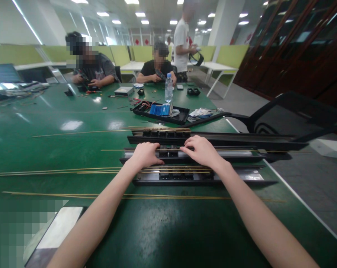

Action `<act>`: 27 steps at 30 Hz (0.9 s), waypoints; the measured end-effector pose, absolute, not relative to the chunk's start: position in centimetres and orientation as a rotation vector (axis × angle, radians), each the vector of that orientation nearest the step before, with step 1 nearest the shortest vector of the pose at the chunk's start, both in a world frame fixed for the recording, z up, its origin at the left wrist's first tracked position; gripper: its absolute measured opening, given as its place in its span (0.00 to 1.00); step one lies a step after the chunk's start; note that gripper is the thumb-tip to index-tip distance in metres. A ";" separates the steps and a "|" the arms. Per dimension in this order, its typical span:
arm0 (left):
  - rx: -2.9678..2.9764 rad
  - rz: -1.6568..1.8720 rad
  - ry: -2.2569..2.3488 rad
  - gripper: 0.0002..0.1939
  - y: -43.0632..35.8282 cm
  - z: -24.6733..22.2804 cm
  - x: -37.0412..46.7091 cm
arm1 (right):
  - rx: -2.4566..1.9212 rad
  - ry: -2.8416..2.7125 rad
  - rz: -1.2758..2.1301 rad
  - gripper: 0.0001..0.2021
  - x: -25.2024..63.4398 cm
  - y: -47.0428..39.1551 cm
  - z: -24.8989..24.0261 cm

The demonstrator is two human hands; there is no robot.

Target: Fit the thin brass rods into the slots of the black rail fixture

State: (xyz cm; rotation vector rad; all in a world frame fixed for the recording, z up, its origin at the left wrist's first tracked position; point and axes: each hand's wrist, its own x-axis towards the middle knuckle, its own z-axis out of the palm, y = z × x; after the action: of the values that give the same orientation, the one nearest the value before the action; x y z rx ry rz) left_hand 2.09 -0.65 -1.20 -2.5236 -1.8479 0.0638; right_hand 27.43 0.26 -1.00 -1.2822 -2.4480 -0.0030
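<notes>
Fingers of the left hand (147,154) were spread from its thumb across the middle channel (241,159). To their nine o'clock, the thin rod (115,150) passed beyond the channel end. In my judgement, a sleeve or wrist could have caught this free end and turned the rod out of line. The longer rods (31,173), towards eight o'clock, lay under the left forearm, so a lowered arm could have pushed them across the tabletop (157,230).

Between the hands, the black blocks (173,152) sat inside the channel, with the thin rod along them. Uneven pressure from the two sides could have tilted or shifted a block, or bent the rod.

Fingers of the right hand (200,149) were curved close to the blocks at three o'clock; whether they pinched the rod, I cannot tell. The near channel (241,182), at five o'clock, was close below this wrist, and a careless drop could have knocked it.
</notes>
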 end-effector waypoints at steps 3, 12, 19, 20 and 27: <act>-2.520 0.051 -1.847 0.38 -0.7 -1.2 2.1 | -1.281 -2.464 -0.020 0.19 26.3 0.0 -1.7; -2.523 0.053 -1.856 0.38 -0.6 -1.3 2.1 | -1.291 -2.470 -0.028 0.20 26.2 0.0 -1.9; -2.534 0.026 -1.847 0.38 -0.6 -1.3 1.9 | -1.283 -2.475 -0.008 0.21 26.3 0.0 -1.7; -2.534 0.023 -1.847 0.38 -0.6 -1.3 1.9 | -1.284 -2.476 -0.003 0.21 26.4 0.0 -1.7; -2.535 0.038 -1.882 0.38 -0.6 -1.3 2.0 | -1.281 -2.492 0.016 0.21 26.8 0.1 -1.6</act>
State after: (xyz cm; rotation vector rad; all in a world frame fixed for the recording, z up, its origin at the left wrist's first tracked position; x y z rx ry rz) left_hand 2.00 -0.61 -1.29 -2.5347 -1.8815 0.0375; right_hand 26.80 0.14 -1.56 -1.2807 -2.4917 0.0162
